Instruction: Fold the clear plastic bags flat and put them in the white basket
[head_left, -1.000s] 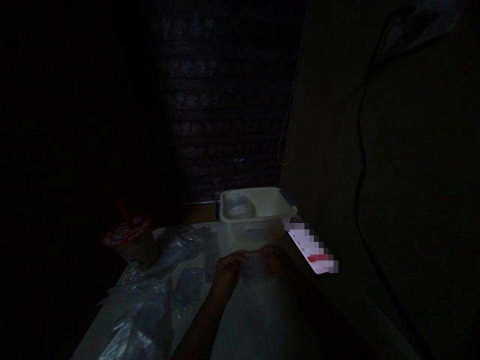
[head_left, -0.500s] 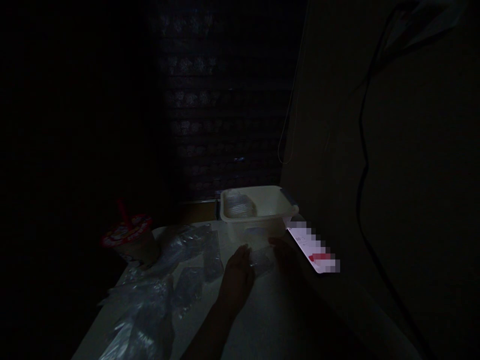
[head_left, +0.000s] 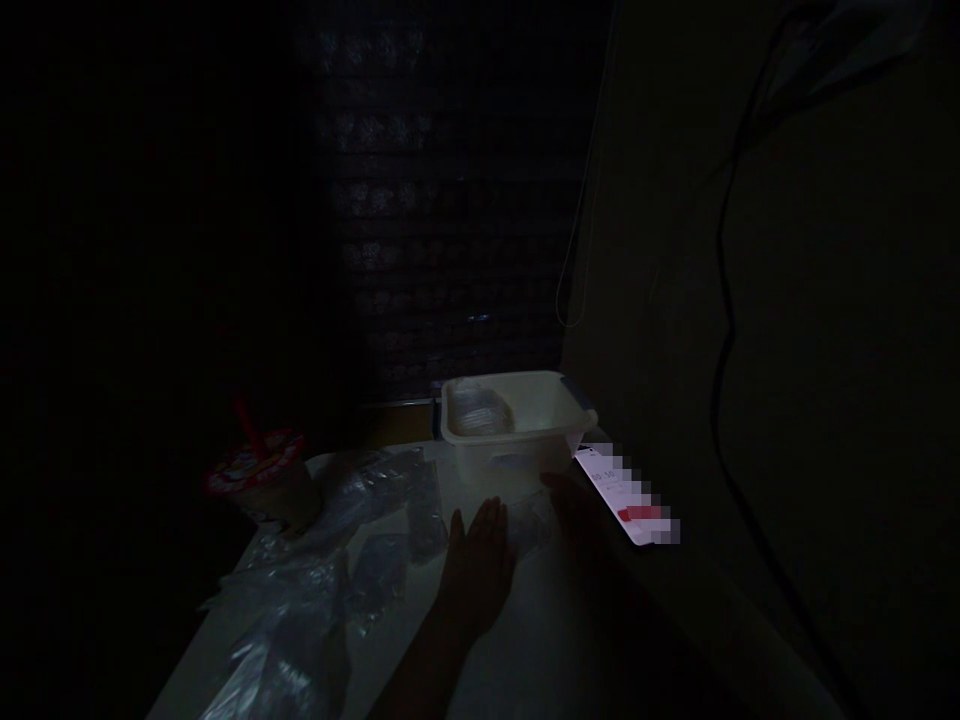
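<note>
My left hand [head_left: 481, 560] lies palm down on the table, fingers stretched out and thumb apart. Its right side touches a small clear plastic bag [head_left: 531, 526], which lies flat. Deep shadow covers my right hand [head_left: 576, 515] at the bag's other edge; its fingertips point left, and whether they grip the bag is too dark to see. Beyond both hands stands a whitish plastic tub [head_left: 517, 455], with a clear plastic bundle [head_left: 480, 410] inside on the left.
Clear plastic bags [head_left: 379, 570] and a larger crumpled plastic sheet [head_left: 285, 620] lie on the left of the white table [head_left: 525, 650]. Behind them is a cup [head_left: 266, 480] with a red straw. A lit phone [head_left: 619, 495] lies on the right; a dark cable [head_left: 724, 400] hangs beside the wall.
My left hand has turned from its edge to palm down, with its fingers straightened. My right hand has shifted only slightly. The small bag remains between them.
</note>
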